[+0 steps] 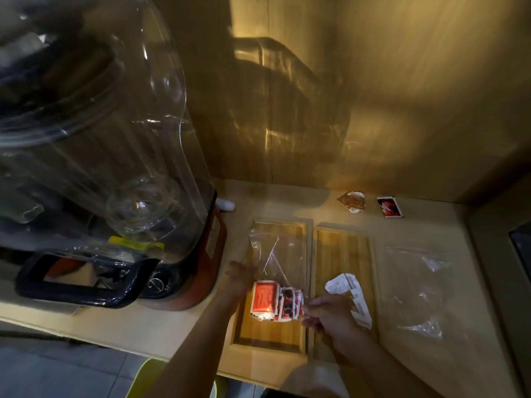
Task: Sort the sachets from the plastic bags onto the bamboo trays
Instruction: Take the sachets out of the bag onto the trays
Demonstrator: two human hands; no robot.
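A: Nearest the front edge of the counter (161, 326), right hand (330, 314) is over the gap between the two trays. Its fingers are pressed together, pinching the lower right corner of the clear bag (270, 259); white paper strip (352, 297) lies just behind the hand, and whether the hand also holds it I cannot tell.

B: Left hand?

A: Left hand (241, 278) is at the bag's left side, over the left edge of the left tray (273, 334). Fingers are blurred; they seem curled on the plastic, but I cannot tell for certain.

B: Sachets?

A: Red sachets (273, 303) are bunched at the bag's near end, above the left tray, between both hands. The bag's long axis runs from near to far. The sachets touch the right hand's pinch, so the right hand is nearer.

B: Judgement?

A: The bunch should come out on the left tray. Right tray (342, 254) is bare at its far end.

B: Farther back?

A: Second bag (416, 288) lies flat toward the right edge. Brown sachet (352, 201) and dark red sachet (389, 207) lie near the back edge; the blender (115, 168) stands at the left.
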